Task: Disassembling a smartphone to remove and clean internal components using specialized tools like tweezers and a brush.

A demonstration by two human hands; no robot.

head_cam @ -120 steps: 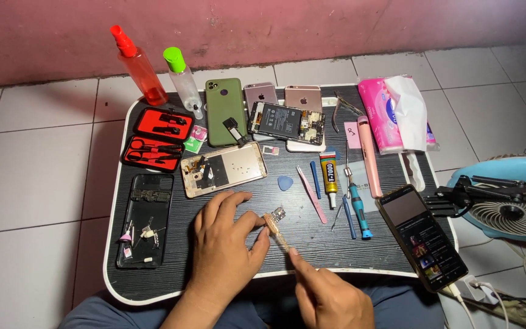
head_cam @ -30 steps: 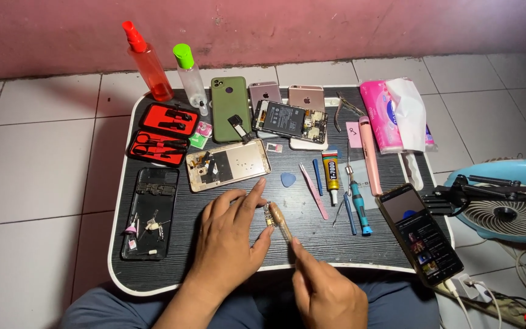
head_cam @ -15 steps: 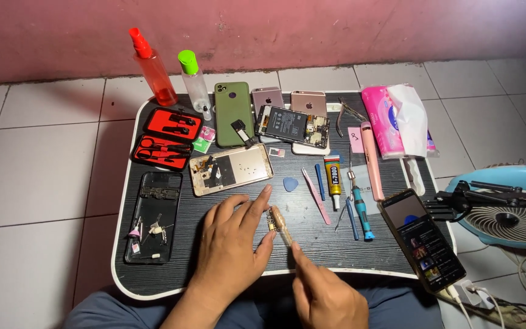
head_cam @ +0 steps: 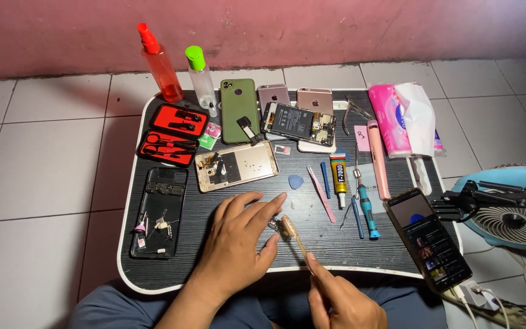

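My left hand [head_cam: 238, 240] rests on the black tray table [head_cam: 153, 277] and pinches a small metal phone part [head_cam: 274, 226] between thumb and forefinger. My right hand [head_cam: 339, 298], at the lower edge, holds a thin wooden-handled brush [head_cam: 292, 234] whose bristle tip touches that part. Just beyond my fingers lies a gold phone frame [head_cam: 235, 166], opened up with its insides showing.
On the table: a red tool case [head_cam: 171, 134], an open black phone shell [head_cam: 161, 210], a green phone [head_cam: 240, 109], a glue tube [head_cam: 338, 173], a blue screwdriver [head_cam: 366, 210], tweezers, a pink tissue pack [head_cam: 397, 119], two spray bottles [head_cam: 159, 64]. A lit phone [head_cam: 428, 239] on a stand and a blue fan [head_cam: 515, 210] are at right.
The view has shifted slightly. My hands stay at the table's front edge, and the brush tip has kept working against the small part in my left fingers.
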